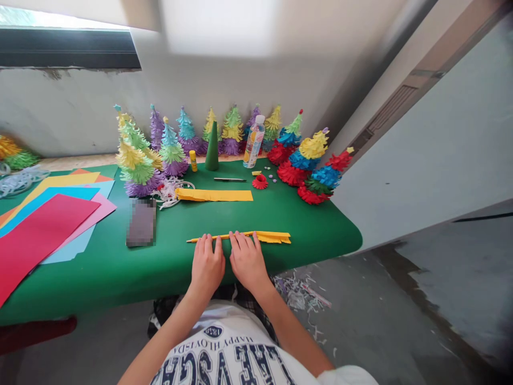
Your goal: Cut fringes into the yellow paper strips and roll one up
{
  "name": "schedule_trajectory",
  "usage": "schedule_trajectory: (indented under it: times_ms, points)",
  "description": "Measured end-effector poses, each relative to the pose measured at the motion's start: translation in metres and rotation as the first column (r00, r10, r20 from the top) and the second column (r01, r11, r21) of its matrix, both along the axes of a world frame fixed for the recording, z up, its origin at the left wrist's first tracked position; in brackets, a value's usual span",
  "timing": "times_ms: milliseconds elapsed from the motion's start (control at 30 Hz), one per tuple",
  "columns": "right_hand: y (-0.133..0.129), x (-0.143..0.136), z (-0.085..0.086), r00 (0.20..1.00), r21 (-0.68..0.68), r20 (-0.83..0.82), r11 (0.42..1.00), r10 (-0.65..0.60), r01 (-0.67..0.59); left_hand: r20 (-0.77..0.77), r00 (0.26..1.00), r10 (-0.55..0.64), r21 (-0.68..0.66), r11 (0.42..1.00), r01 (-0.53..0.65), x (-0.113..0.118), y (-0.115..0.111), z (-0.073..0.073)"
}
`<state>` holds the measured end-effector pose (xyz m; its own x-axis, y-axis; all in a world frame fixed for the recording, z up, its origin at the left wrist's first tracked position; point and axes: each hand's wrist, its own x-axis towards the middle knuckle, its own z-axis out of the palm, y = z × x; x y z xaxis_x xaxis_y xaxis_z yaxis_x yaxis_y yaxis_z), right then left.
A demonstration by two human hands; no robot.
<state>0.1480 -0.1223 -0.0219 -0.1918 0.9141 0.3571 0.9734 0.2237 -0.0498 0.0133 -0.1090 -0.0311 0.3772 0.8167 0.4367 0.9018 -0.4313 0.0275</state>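
Both hands lie side by side at the table's front, fingertips on a thin yellow roll that seems wrapped around a stick. My left hand [208, 262] presses near its left end, where a pointed tip sticks out. My right hand [247, 259] presses further right, fingers flat and slightly apart. Beyond it a fringed yellow strip [276, 237] trails to the right. Another fringed yellow strip [216, 195] lies flat behind the hands. Farther back are a pen [230, 179], a red fringed ring [260, 182], a green paper cone [212, 147] and a glue stick [193, 161].
Colourful fringed paper trees [186, 128] line the table's back and right side, around a bottle [254, 141]. A phone [141, 222], shredded paper [170, 193] and coloured sheets [52, 224] lie left on the green table [320, 230]. Paper scraps [300, 291] litter the floor.
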Motion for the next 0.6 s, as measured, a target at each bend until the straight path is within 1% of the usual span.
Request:
schedule_trajectory:
  times_ms: [300,600]
  points:
    - [0.0012,-0.0021,-0.0026,0.999,0.031,0.043,0.999,-0.012,0.01,-0.039,0.999,0.018,0.024,1.0,-0.017,0.0005,0.0009,0.0014]
    - [0.0016,-0.0021,-0.0056,0.999,0.036,0.045,0.999,-0.013,0.012,-0.017,1.0,0.015,0.017,1.0,-0.015,0.0,-0.0003,0.0006]
